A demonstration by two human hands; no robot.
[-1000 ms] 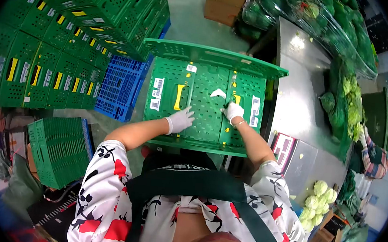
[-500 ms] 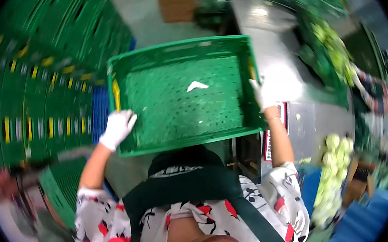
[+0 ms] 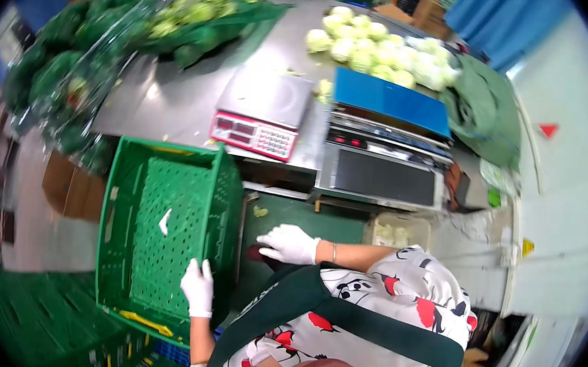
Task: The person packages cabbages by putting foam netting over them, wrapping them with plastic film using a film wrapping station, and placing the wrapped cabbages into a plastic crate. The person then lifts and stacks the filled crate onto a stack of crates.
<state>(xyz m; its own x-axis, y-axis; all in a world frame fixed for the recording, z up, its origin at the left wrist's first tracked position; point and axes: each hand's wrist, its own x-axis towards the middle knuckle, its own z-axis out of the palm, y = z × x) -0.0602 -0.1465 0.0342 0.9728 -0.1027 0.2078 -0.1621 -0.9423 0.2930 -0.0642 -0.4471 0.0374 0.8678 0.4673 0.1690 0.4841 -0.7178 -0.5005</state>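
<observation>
A green perforated crate [image 3: 171, 228] stands at the left with a small white scrap [image 3: 164, 221] on its floor. My left hand [image 3: 197, 289], in a white glove, rests at the crate's near side wall, thumb and fingers apart. My right hand [image 3: 289, 244], also gloved, is away from the crate over the floor, palm down, with its fingers loosely extended and nothing visible in it. Beyond the hands, a red and white scale [image 3: 255, 134] sits on the steel table's edge, beside a wrapping machine with a blue cover [image 3: 392, 102].
Pale cabbages [image 3: 374, 48] are heaped on the steel table [image 3: 193, 96]. Bagged green vegetables [image 3: 80, 57] lie at its left end. Stacked green crates [image 3: 48, 315] stand at the lower left, a cardboard box [image 3: 73, 187] behind the crate, and a white bin [image 3: 399, 230] under the machine.
The view has swung right toward the table and machine. The crate, earlier between both hands, now stands at the left beside the table. My right hand has come off it.
</observation>
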